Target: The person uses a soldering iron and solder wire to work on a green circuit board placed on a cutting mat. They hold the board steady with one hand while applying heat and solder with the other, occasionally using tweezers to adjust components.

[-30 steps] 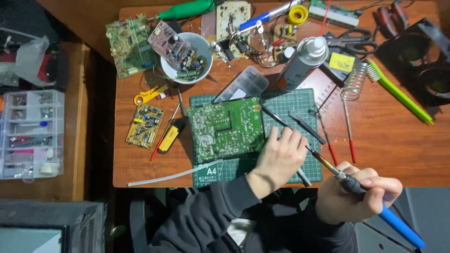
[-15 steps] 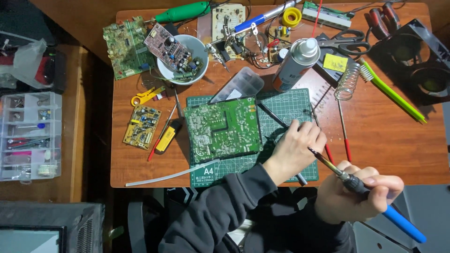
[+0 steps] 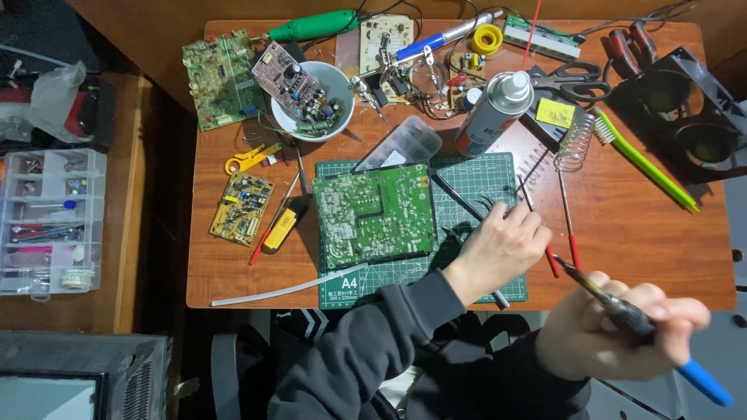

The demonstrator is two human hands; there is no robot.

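Note:
My left hand [image 3: 498, 245] reaches over the right edge of the green cutting mat [image 3: 467, 183]. Its curled fingertips rest on thin tools there, a dark probe [image 3: 459, 198] and a red-handled rod [image 3: 551, 258]; whether it grips one is hidden. My right hand [image 3: 607, 350], off the table's front edge, is closed around a soldering iron [image 3: 704, 381] with a blue handle end. The iron's tip points up-left toward the red-handled rod. A large green circuit board [image 3: 373, 214] lies on the mat, left of my left hand.
On the wooden table are a spray can [image 3: 494, 113], a white bowl [image 3: 342, 78] of parts, a small yellow board [image 3: 241, 208], a wire coil stand [image 3: 574, 144], scissors [image 3: 568, 82], a green brush [image 3: 646, 167] and a black fan [image 3: 685, 109]. A clear parts organizer [image 3: 50, 222] sits at left.
My left hand has moved right and slightly away from me, off the circuit board's edge to the thin tools. My right hand with the iron has stayed roughly in place.

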